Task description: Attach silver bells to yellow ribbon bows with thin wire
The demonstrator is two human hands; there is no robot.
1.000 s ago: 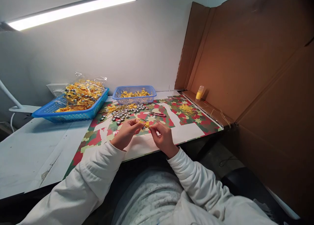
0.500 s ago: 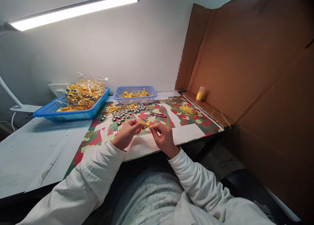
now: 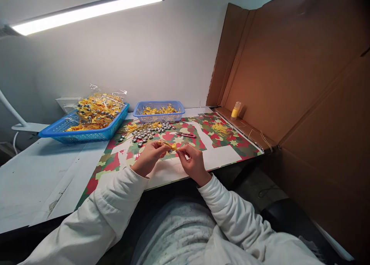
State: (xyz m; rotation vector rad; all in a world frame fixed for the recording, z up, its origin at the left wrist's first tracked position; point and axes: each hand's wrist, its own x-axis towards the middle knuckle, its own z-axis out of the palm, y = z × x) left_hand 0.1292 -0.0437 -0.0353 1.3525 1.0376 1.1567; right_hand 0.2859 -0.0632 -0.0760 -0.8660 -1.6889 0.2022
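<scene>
A small yellow ribbon bow (image 3: pixel 174 146) with a shiny silver bell at its base is pinched between the thumb and fingers of my left hand (image 3: pixel 149 157). Thin gold cord runs back from it over the left fingers. On the bow's other side, my right hand (image 3: pixel 192 162) has thumb and forefinger pressed together on a thin yellow strand beside the bell. Both hands hover over the near edge of the camouflage-patterned table cover (image 3: pixel 208 141). Just beyond them lie several loose silver bells (image 3: pixel 144 135) and a bunch of gold cords with yellow bows (image 3: pixel 141 128).
A red cutter (image 3: pixel 185 135) lies past my right hand. Farther right are a heap of yellow thread scraps (image 3: pixel 221 129) and a yellow thread spool (image 3: pixel 236 110) by the cardboard wall (image 3: pixel 289 64). Two baskets, one large (image 3: pixel 111 132) and one small (image 3: pixel 138 117), hold yellow bows.
My left fingers have shifted slightly around the bow, and the gold cord loop now lies flatter over them. My right hand has barely moved.
</scene>
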